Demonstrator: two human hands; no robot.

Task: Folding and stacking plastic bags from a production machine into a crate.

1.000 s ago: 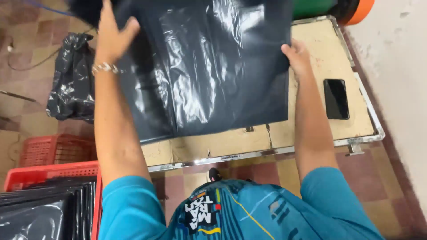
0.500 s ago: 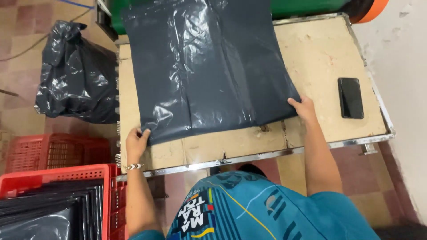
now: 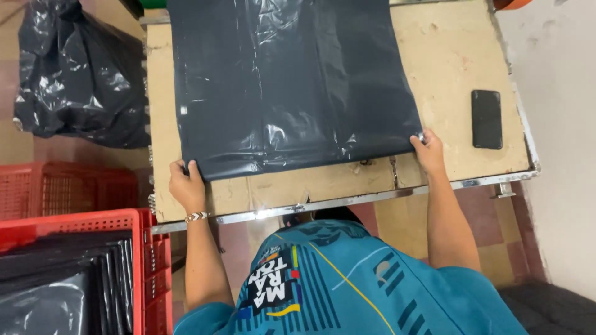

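torso: teal printed shirt (image 3: 323, 285), nearest the camera, just below the table's near edge.
crate: red plastic crate (image 3: 74, 223) left of the table, holds a stack of dark folded bags (image 3: 56, 279).
left arm: straight, reaching up to the table's near-left edge, bead bracelet (image 3: 197, 216) at the wrist.
left hand: left hand (image 3: 186, 185) curled, fingers pinching the sheet's near-left corner.
right arm: extended, forearm crossing the table's metal rim.
right hand: right hand (image 3: 428, 151) closed on the sheet's near-right corner, knuckles up.
sheet: black plastic sheet (image 3: 285, 80) lying flat on the table (image 3: 447, 49), covering its middle, running to the far edge.
phone: black phone (image 3: 486, 118) on the table, right of the sheet, near the right hand, not touching.
sack: full black sack (image 3: 77, 74) on the floor, left of the table's far end.
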